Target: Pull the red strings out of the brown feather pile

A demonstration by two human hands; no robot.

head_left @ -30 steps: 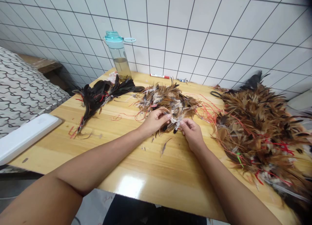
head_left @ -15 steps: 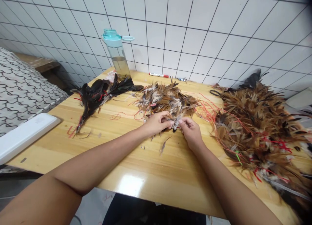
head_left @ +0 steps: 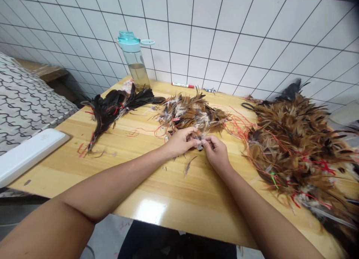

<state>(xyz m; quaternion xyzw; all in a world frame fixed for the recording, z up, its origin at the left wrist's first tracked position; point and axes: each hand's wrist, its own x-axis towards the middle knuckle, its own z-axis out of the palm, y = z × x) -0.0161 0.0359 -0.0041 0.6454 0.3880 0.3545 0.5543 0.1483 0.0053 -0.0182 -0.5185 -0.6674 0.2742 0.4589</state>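
Observation:
At the near edge of a brown and grey feather pile (head_left: 190, 111), my two hands meet over a small fluffy feather (head_left: 200, 147). My left hand (head_left: 182, 141) is closed, thumb and forefinger pinching the feather from the left. From the right, my right hand (head_left: 215, 150) pinches it too, its fingertips nearly touching the left thumb. The feather's upper part blends into the pile behind, so its full shape is hidden. One loose feather (head_left: 190, 166) lies on the wooden table (head_left: 190, 199) just below the hands.
Black feathers (head_left: 109, 105) lie left, near a water bottle (head_left: 137, 64). A large brown feather heap (head_left: 297, 139) with red strings (head_left: 241, 124) covers the right side. A red marker (head_left: 182, 85) lies by the tiled wall. A white box-like device (head_left: 30, 154) sits at the left edge.
My right hand has shifted slightly left, closing the gap to my left hand at the feather. My left hand has hardly moved.

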